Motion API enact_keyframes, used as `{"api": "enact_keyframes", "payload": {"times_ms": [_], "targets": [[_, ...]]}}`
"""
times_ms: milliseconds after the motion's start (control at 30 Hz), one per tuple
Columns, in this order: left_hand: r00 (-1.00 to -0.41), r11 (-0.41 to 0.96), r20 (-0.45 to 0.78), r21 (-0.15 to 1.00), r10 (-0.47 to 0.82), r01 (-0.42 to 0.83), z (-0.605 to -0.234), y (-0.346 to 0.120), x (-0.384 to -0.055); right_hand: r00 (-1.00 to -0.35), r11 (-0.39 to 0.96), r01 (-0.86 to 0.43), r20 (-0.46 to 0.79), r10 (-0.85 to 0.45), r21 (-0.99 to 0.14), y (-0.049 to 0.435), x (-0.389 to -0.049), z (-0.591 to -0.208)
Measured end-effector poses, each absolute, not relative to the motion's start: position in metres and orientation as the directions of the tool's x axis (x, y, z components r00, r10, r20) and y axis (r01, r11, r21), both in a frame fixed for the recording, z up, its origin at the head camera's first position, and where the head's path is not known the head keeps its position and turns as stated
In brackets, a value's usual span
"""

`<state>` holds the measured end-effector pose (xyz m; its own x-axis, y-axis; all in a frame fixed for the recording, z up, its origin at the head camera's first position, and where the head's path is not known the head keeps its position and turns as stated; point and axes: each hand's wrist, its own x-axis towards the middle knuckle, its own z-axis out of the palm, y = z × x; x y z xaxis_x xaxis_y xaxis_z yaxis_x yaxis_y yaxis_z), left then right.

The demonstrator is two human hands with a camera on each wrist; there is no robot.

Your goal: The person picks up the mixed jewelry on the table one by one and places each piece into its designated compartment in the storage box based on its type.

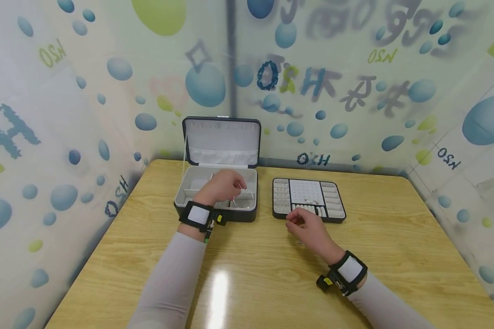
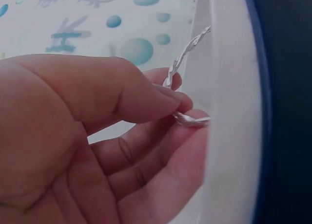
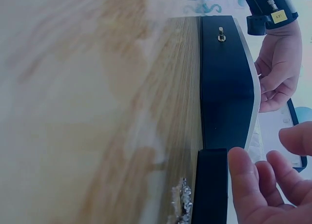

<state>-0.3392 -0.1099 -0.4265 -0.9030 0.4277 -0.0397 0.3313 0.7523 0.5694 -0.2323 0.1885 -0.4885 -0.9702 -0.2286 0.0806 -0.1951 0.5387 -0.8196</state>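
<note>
1. Covering both forearms, pale sleeves [image 1: 169, 278] lie nearest, well behind the fingers, on the near side of the wood table [image 1: 267, 278].
2. Between sleeves and fingers, each wrist wears a black strap [image 1: 350, 268] with a white patch and a small camera.
3. Just below the right fingers, a sparkly silver piece [image 1: 299, 243] lies on the table; its exact shape is too small to tell.
4. The right hand [image 1: 310, 230] is loosely bent, its thumb and fingertips apart, with nothing seen between them.
5. Just beyond the right fingertips sits the tray [image 1: 335, 220], with white compartments along both sides, a dotted panel [image 1: 306, 189] between them and small pieces [image 1: 311, 201] near the panel's front.
6. The left hand [image 1: 220, 186] pinches a bracelet [image 2: 190, 121], a twisted silver loop, between thumb and fingers. The loop extends to the right of those fingertips, over the box's front compartments; whether it touches them I cannot tell.
7. Beneath and around the left fingers stands the box [image 1: 243, 215], dark outside, pale and divided inside.
8. Beyond those fingers its lid [image 1: 224, 137] stands raised, lined in white.
9. Farthest from all the fingers hangs a cloth [image 1: 148, 82] printed with blue and green spots and letters.
</note>
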Motion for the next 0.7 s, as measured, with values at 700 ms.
{"api": "enact_keyframes", "payload": {"times_ms": [700], "targets": [[-0.907,0.849,-0.118,0.418,0.403,0.323,-0.435,-0.085,-0.334,-0.969,0.555,-0.194,0.069,-0.239,-0.809,0.189,-0.234,-0.489]]}}
